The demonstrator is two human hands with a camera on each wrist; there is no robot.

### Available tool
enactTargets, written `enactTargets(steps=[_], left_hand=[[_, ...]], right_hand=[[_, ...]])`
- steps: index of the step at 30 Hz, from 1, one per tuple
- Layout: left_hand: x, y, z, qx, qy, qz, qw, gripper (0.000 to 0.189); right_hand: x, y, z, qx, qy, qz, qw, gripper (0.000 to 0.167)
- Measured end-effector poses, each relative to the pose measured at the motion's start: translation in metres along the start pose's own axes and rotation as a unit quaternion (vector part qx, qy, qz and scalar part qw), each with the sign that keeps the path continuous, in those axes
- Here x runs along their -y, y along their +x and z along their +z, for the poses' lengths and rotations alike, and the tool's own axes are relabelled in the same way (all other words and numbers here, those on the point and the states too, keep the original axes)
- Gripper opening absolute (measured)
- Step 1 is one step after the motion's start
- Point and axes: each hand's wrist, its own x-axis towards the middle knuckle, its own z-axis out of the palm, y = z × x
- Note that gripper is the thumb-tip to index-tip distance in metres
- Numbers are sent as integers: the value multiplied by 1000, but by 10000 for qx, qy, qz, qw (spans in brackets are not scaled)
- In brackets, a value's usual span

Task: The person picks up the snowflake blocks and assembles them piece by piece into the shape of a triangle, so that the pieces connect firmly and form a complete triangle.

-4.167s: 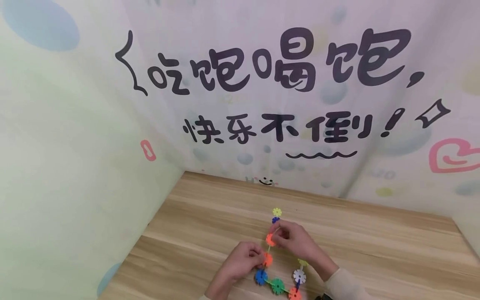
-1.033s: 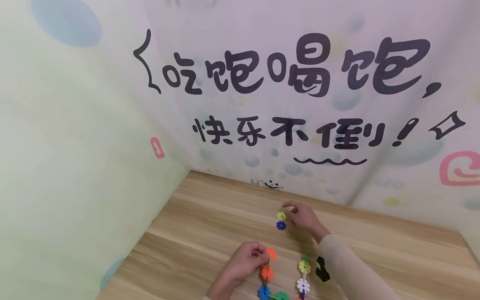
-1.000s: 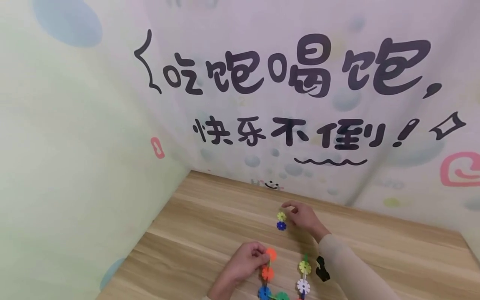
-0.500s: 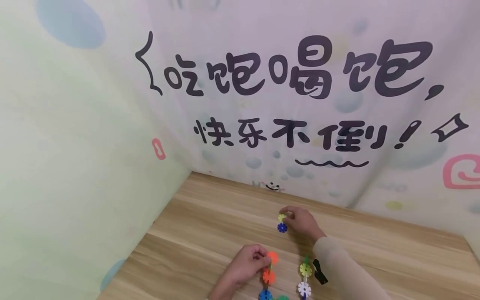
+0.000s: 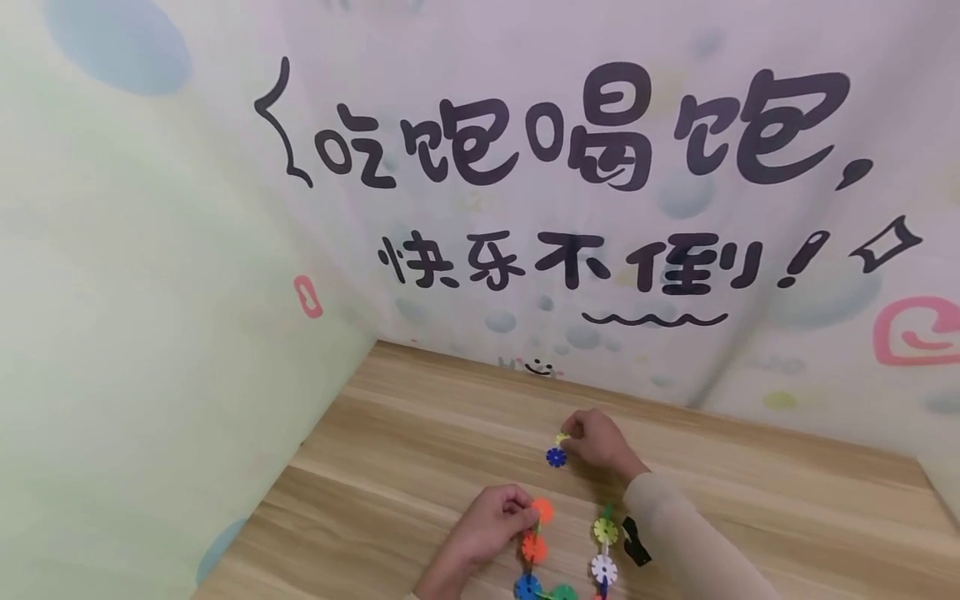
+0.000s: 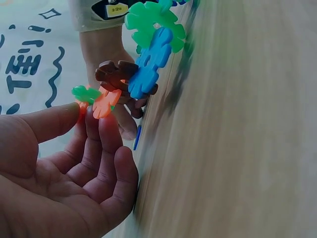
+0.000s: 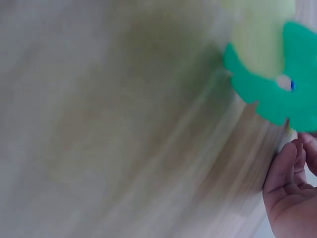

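Observation:
In the head view my left hand (image 5: 491, 525) pinches an orange notched disc (image 5: 543, 509) at one end of a linked chain of plastic snowflake discs. A second orange disc (image 5: 535, 548), a blue disc (image 5: 528, 587), a white disc (image 5: 603, 569) and a yellow-green disc (image 5: 605, 531) belong to that chain. In the left wrist view a brown disc (image 6: 116, 74) joins the light blue disc (image 6: 148, 64). Farther back, my right hand (image 5: 600, 442) pinches a small yellow disc (image 5: 562, 438), partly hidden by its fingers. A dark blue disc (image 5: 556, 457) lies right beside it.
A wooden tabletop (image 5: 375, 450) meets a printed back wall (image 5: 465, 333) and a pale green left wall (image 5: 150, 333). A black device (image 5: 636, 542) shows by the right sleeve. One green disc (image 7: 262, 99) looms close in the right wrist view.
My right hand has left the chain, reached back to the loose discs and taken hold of the yellow one. The left hand has shifted its grip to the chain's end orange disc.

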Motion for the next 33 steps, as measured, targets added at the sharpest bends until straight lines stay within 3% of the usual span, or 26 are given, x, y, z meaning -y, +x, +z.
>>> enactTargets(steps=[6,12,19,23,33], left_hand=[[0,0,-5,-25,40,135,9999,7],[-1,-1,-5,-7,-18,84,10000,7],[-2,0,-4,-13,-34,84,10000,7],[-2,-2,-4,13,-52,52,10000,8],[-2,-2,-2,-15,-44,70,10000,7]], right_hand=[[3,-2,1,-93,68,-38,9999,13],[-2,-3,2,-13,149,191,9997,22],[-5,-4,2,14,161,87,9998,23],[-6,-8,3,0,262,224,9994,27],[-9,-22,2,-246,695,345,9967,11]])
